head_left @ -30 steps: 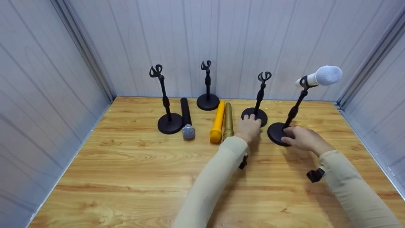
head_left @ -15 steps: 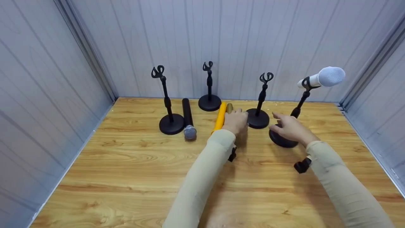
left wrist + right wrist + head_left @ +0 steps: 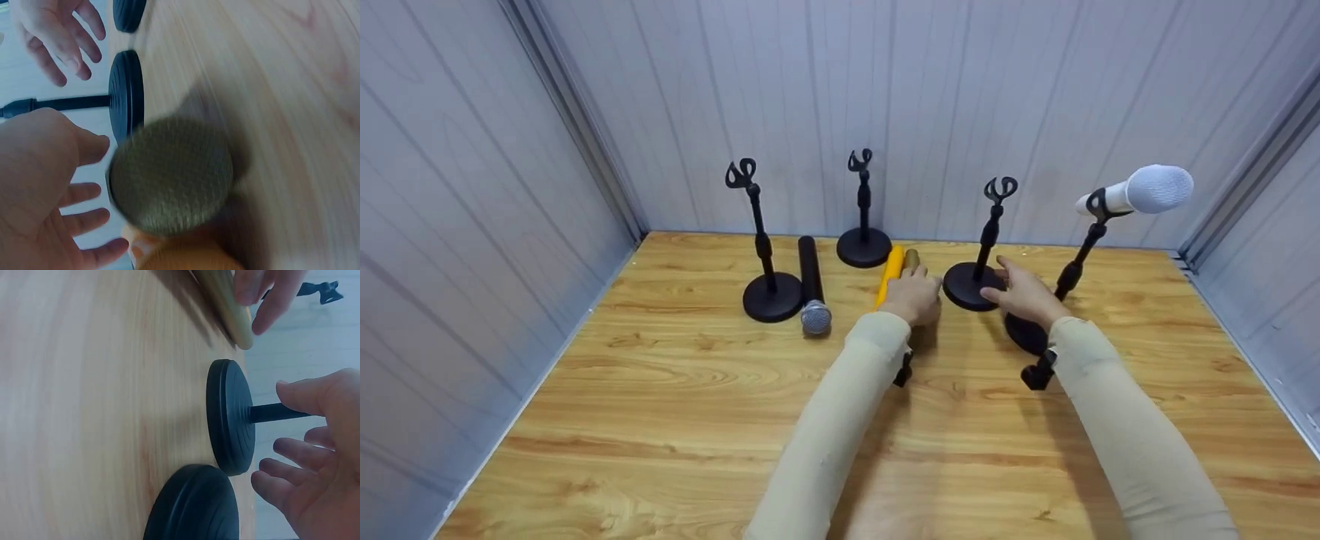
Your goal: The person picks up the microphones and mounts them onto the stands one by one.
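My left hand (image 3: 913, 298) is over a gold microphone (image 3: 912, 260) lying on the table. In the left wrist view, the microphone's mesh head (image 3: 171, 177) fills the middle, with my loosely bent, spread fingers beside it. Touching or close alongside lies a yellow-orange microphone (image 3: 889, 274), partly covered by the left hand. My right hand (image 3: 1026, 296) hovers at a black microphone stand (image 3: 988, 240) with a bare clip on top. Its thumb overlaps the pole in the right wrist view, the other fingers spread apart and holding nothing.
At far right a stand's clip carries a white microphone (image 3: 1147, 191); the right hand and wrist partly cover that stand's base (image 3: 1024, 334). Two more stands with bare clips, one left (image 3: 763, 244) and one at the back (image 3: 864, 202), flank a black microphone (image 3: 811, 277). Panel walls enclose the table.
My left hand has moved left from the bare stand's base onto the gold microphone. My right hand has left the white microphone's stand base and shifted left to the neighbouring stand.
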Demonstrator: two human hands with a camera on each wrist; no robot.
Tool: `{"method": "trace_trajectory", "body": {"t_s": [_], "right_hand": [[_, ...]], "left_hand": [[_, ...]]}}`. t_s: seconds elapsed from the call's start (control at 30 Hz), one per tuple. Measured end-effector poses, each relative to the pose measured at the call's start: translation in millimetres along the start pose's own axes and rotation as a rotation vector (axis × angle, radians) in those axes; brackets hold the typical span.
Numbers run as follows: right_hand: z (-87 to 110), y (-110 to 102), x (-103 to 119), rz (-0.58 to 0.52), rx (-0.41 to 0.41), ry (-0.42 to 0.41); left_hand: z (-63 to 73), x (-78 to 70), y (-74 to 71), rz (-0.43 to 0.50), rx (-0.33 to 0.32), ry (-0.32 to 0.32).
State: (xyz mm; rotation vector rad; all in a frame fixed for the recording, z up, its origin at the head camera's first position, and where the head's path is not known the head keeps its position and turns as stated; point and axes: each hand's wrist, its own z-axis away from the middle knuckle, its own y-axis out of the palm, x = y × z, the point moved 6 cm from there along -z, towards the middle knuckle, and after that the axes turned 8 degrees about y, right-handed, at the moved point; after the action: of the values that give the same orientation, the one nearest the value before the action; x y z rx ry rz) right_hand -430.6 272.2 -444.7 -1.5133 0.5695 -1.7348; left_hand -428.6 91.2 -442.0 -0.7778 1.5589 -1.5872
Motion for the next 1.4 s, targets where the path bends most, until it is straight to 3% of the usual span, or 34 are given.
{"method": "trace_trajectory", "body": {"t_s": [0.33, 0.57, 0.73, 0.87, 1.0, 1.4], "right_hand": [[-9.5, 6.9, 9.2, -0.072, 0.034, 0.009], [-10.7, 16.5, 1.8, -0.210, 0.077, 0.049], [-9.9, 22.7, -3.7, -0.180, 0.119, 0.101], [-10.9, 23.6, -0.5, -0.181, 0.134, 0.102], [-11.2, 24.0, 5.5, -0.139, 0.105, 0.109], [-3.6, 30.9, 4.2, -0.017, 0.077, 0.097]], "left_hand": [[12.0, 16.3, -10.4, -0.233, -0.006, 0.129], [11.6, 11.6, 6.1, -0.309, 0.063, 0.207], [9.6, 8.2, 21.0, -0.436, 0.125, 0.236], [9.9, 9.6, 26.0, -0.500, 0.139, 0.239], [13.1, 12.0, 26.1, -0.530, 0.131, 0.260], [25.7, 15.4, 21.1, -0.456, 0.030, 0.364]]}}
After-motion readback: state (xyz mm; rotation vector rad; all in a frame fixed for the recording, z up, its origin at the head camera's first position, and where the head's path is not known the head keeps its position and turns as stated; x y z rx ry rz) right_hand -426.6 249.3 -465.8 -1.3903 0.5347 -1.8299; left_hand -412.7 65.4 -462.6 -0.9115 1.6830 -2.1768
